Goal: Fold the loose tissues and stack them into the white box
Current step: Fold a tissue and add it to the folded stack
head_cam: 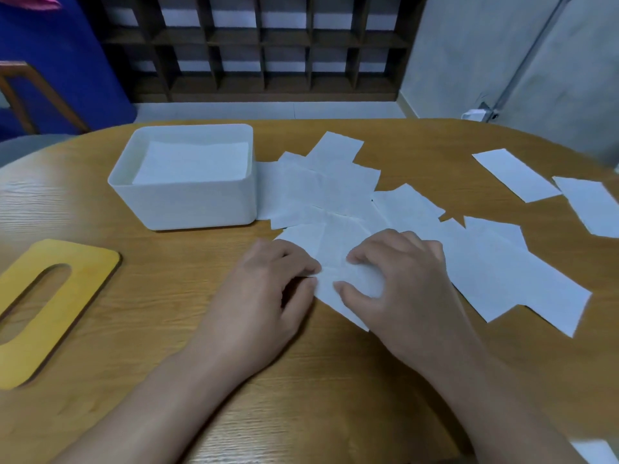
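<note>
Wooden table (pixel 301 380) fills the view, w/ a dark lattice shelf (pixel 261 45) beyond at 12 o'clock. Nearest, at centre: both hands on one tissue (pixel 348 283). Left hand (pixel 264 286) pinches its left edge, fingers curled. Right hand (pixel 398 276) is curled over it, thumb and fingertips pressing it down to the table. Yellow lid (pixel 50 309) w/ oval slot lies flat at 9 o'clock. Loose tissues (pixel 335 192) spread overlapping from centre toward 3 o'clock, some touching the box. White box (pixel 187 182) sits at 11 o'clock, open, folded tissues (pixel 191 165) stacked inside. Two more tissues (pixel 516 174) lie apart at 2 o'clock.
</note>
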Demonstrator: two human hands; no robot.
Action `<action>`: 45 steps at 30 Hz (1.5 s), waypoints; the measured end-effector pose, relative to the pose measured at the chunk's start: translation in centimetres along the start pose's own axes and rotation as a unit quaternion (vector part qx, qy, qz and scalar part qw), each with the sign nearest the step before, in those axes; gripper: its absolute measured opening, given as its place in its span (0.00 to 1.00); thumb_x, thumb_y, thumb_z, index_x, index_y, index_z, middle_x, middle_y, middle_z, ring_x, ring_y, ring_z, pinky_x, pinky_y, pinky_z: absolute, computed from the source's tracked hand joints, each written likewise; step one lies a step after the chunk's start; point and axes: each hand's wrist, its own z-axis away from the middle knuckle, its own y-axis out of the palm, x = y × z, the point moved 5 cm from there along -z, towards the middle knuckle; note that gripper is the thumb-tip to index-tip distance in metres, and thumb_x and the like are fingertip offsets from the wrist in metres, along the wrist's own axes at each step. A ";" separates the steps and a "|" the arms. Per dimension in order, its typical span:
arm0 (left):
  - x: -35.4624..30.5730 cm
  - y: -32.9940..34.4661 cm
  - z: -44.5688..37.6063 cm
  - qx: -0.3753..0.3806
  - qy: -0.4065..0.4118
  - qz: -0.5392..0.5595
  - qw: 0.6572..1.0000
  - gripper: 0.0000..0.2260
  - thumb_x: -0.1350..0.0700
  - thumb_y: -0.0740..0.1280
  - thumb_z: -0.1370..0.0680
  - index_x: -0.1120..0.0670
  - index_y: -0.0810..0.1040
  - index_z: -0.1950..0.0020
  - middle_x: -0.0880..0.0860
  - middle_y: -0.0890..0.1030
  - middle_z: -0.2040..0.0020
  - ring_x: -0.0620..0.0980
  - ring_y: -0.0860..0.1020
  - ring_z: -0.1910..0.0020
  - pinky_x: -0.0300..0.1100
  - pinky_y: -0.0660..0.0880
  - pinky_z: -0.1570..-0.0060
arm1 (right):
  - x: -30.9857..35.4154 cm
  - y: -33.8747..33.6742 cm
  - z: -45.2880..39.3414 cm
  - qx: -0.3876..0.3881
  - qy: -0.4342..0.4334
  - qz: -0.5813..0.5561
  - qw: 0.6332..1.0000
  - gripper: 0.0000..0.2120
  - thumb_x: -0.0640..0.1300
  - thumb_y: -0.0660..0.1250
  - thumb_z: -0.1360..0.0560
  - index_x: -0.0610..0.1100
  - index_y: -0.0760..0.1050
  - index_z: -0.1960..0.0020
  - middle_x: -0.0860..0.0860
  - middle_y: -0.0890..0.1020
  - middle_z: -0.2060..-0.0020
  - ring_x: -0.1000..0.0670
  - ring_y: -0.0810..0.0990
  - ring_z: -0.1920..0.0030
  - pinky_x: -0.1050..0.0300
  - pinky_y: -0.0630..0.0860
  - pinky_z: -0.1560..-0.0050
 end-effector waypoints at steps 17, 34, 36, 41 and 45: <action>-0.1 -2.3 0.2 -0.045 0.008 0.098 0.994 0.24 0.58 0.76 0.19 0.44 0.78 0.25 0.41 0.74 0.24 0.50 0.69 0.20 0.50 0.68 0.23 | 2.6 -1.4 1.0 0.003 -0.004 -0.295 0.956 0.05 0.42 0.77 0.20 0.50 0.87 0.54 0.56 0.88 0.54 0.48 0.86 0.47 0.57 0.79 0.46; 3.0 -6.0 1.9 0.010 -0.119 0.261 0.958 0.06 0.49 0.75 0.18 0.50 0.88 0.47 0.47 0.89 0.51 0.48 0.86 0.51 0.45 0.80 0.53 | 4.4 0.4 -0.3 0.010 0.050 -0.436 0.899 0.05 0.46 0.76 0.18 0.51 0.85 0.43 0.58 0.83 0.64 0.55 0.82 0.64 0.58 0.78 0.62; 3.9 -6.6 2.2 0.029 -0.144 0.246 0.958 0.08 0.47 0.75 0.19 0.51 0.89 0.50 0.48 0.89 0.54 0.51 0.86 0.54 0.48 0.80 0.56 | 4.6 1.3 -0.3 0.010 0.041 -0.378 0.925 0.02 0.47 0.77 0.19 0.53 0.86 0.47 0.57 0.70 0.72 0.54 0.69 0.70 0.59 0.70 0.67; 5.7 -7.2 3.6 0.059 -0.186 0.195 0.961 0.09 0.46 0.75 0.19 0.50 0.88 0.54 0.49 0.89 0.58 0.54 0.86 0.58 0.54 0.81 0.57 | 6.0 3.1 0.3 0.025 -0.003 -0.280 0.960 0.03 0.48 0.78 0.20 0.54 0.85 0.48 0.49 0.74 0.73 0.48 0.74 0.71 0.63 0.73 0.65; 6.4 -7.5 4.1 0.048 -0.164 0.116 0.979 0.08 0.47 0.76 0.19 0.47 0.87 0.56 0.43 0.87 0.59 0.46 0.82 0.61 0.53 0.80 0.58 | 6.6 4.0 0.4 0.023 -0.049 -0.168 0.984 0.06 0.49 0.78 0.20 0.53 0.84 0.44 0.58 0.75 0.68 0.51 0.78 0.63 0.62 0.75 0.59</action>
